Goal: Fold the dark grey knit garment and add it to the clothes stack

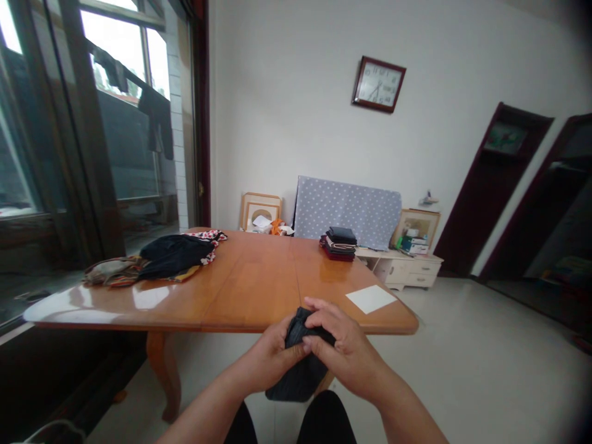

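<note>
A dark folded garment [298,377] hangs between my hands, just in front of the table's near edge and above my knees. My left hand [272,353] grips its left side, with the thumb pressed across the front. From the right, my right hand [340,336] holds the upper part, its fingers curled over the top and its thumb meeting the left one. Both hands hide part of the cloth, so I cannot tell what kind of garment it is.
The wooden table [259,277] bears a loose clothes pile [176,256] at left, a folded stack [341,243] at the back right and a white paper sheet [371,298] near the right corner. Behind stand a polka-dot cover [346,209] and a white cabinet [411,270].
</note>
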A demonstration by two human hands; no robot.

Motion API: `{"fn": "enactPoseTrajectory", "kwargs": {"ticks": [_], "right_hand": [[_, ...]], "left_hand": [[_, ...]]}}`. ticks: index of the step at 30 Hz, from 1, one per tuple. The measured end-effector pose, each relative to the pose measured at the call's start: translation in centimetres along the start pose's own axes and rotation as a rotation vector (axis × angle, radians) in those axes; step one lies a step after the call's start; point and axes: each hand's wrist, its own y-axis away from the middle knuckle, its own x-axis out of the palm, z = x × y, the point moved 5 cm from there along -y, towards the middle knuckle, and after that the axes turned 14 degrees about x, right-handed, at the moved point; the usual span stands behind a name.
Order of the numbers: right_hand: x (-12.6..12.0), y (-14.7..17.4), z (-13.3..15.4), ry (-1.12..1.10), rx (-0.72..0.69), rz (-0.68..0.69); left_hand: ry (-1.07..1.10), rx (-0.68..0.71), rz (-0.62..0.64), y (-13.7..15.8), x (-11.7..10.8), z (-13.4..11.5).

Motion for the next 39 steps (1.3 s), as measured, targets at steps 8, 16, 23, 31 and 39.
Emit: {"fn": "enactPoseTrajectory", "kwargs": {"ticks": [8,16,23,31,39], "right_hand": [[0.4,-0.4,-1.8,0.024,0.218,-0.076],[0.7,-0.2,-2.7,0.195,0.285,0.063],[0.5,-0.2,-3.3,0.151,0.294,0.033],[0.9,-0.1,-1.5,0.135,0.168,0.125],[1.8,-0.1,-1.8,0.244,0.132,0.068]], "left_hand": [[0.062,-0.041,0.050,0.3,0.5,0.1],[-0.031,0.004,0.063,0.4,0.6,0.1],[0.054,-0.024,0.010,0.4,0.4,0.0],[-0.009,-0.087,0.042,0.3,0.4,0.9],[0.043,-0.136,0.046,0.2,-0.3,2.7]]}}
